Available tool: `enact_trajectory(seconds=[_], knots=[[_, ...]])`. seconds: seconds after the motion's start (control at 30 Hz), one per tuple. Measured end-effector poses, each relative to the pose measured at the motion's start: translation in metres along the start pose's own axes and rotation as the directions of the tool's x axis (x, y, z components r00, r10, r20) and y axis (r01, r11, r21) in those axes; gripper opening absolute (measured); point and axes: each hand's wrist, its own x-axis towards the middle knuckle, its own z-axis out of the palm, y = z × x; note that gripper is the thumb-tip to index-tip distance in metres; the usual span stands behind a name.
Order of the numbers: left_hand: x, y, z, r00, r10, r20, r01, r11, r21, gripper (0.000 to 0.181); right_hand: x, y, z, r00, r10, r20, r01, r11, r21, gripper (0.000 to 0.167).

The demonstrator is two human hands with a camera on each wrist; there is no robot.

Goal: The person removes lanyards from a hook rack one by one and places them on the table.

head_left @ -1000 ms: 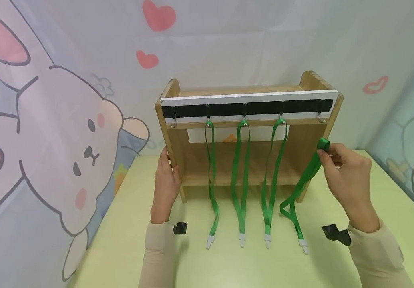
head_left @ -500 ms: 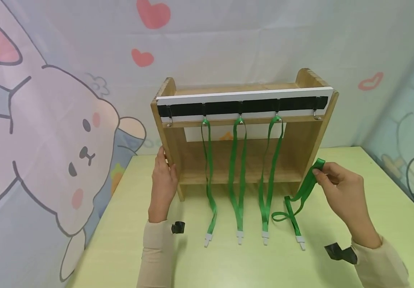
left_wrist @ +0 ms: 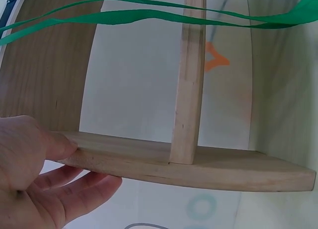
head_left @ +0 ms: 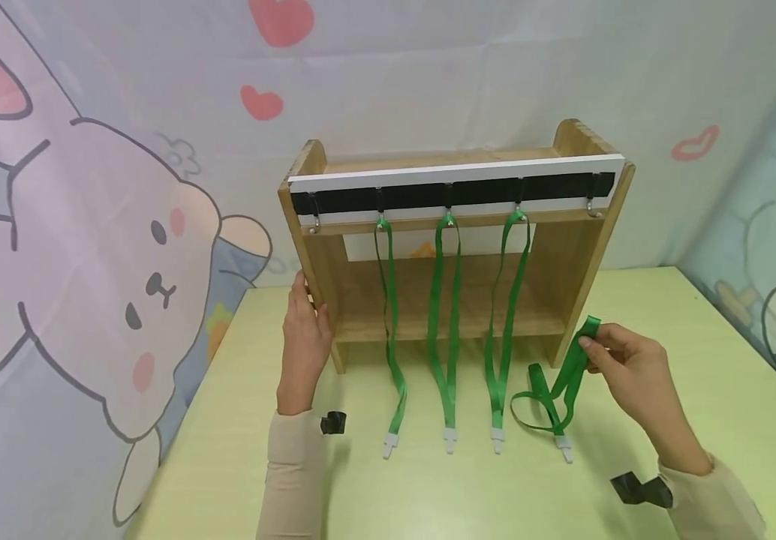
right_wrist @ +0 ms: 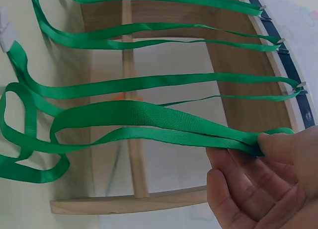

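At the right front of the wooden rack (head_left: 594,247), my right hand (head_left: 638,375) pinches the top of a green lanyard (head_left: 573,367); its lower part lies looped on the table, ending in a white clip (head_left: 565,448). In the right wrist view, thumb and fingers of the right hand (right_wrist: 263,179) close on the folded strap (right_wrist: 184,134). My left hand (head_left: 303,349) grips the rack's left side panel, with the thumb on one face and the fingers on the other in the left wrist view (left_wrist: 184,174). Three green lanyards (head_left: 452,315) hang from the middle hooks.
A white rail with a black strip (head_left: 482,189) crosses the rack's top front. Its far left hook (head_left: 315,223) and far right hook (head_left: 592,210) hold no lanyard. The pale green table (head_left: 226,450) extends around the rack, and a cartoon-printed cloth (head_left: 395,82) stands behind.
My right hand has moved down from beside the rack's upper right, lowering the pinched lanyard, whose lower part has folded into loops on the table. The left hand keeps its grip on the rack.
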Motion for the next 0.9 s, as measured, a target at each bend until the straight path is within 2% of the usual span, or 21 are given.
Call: enact_trajectory(seconds=[0.2, 0.37, 0.7, 0.9], knots=[[0.003, 0.0, -0.002, 1.0, -0.002, 0.001, 0.002, 1.0, -0.006, 0.059, -0.003, 0.014, 0.01, 0.995, 0.042, 0.09, -0.044, 0.999, 0.024, 0.013], [0.003, -0.001, -0.003, 1.0, -0.015, 0.021, 0.015, 1.0, -0.01, 0.06, -0.005, 0.025, 0.019, 0.982, 0.081, 0.169, -0.086, 0.996, 0.027, 0.013], [0.002, -0.003, -0.002, 1.0, -0.012, 0.014, 0.013, 1.0, -0.006, 0.06, -0.005, 0.045, 0.038, 0.917, 0.15, 0.369, -0.148, 0.988, -0.033, 0.012], [-0.001, -0.002, -0.001, 0.999, -0.029, 0.026, 0.029, 1.0, -0.008, 0.059, -0.004, 0.057, 0.048, 0.905, 0.156, 0.395, -0.129, 0.987, -0.094, 0.01]])
